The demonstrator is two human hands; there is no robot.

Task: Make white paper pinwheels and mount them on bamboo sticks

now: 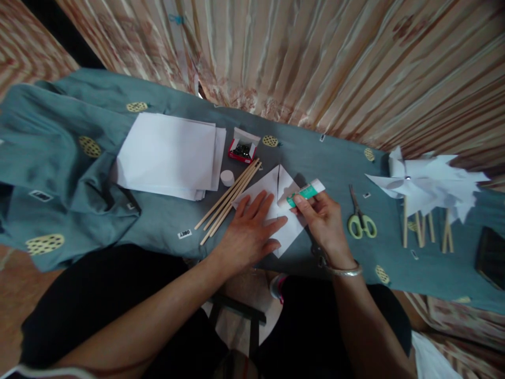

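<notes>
I take the creased paper square [290, 234] as my landmark; it lies flat on the teal cloth [339, 163], right under both hands. The left hand [250, 226] rests on its left half with fingers spread, pressing down and gripping nothing. The right hand [324, 221] is at its right side, fingers closed around a green-and-white glue stick [306, 193] whose end points in at the square's middle (from my distant seat, I can't tell whether the tip touches the paper).

To the far right of the square, several white pinwheels [428, 181] with wooden handles lie overlapping, and I judge those finished; the overlap keeps me from counting them. The square itself looks only partly worked: I see creases, but no folded-in points and no handle joined to it. Gluing seems to be the step in hand.

Material remains around it. Loose wooden sticks [231, 204] lie just left of the square, with a white cap [227, 178] beyond them, an open red box [240, 157] of small dark pieces behind, and a paper stack [169, 152] farther left. The scissors [362, 225] lie to its right, unheld.
</notes>
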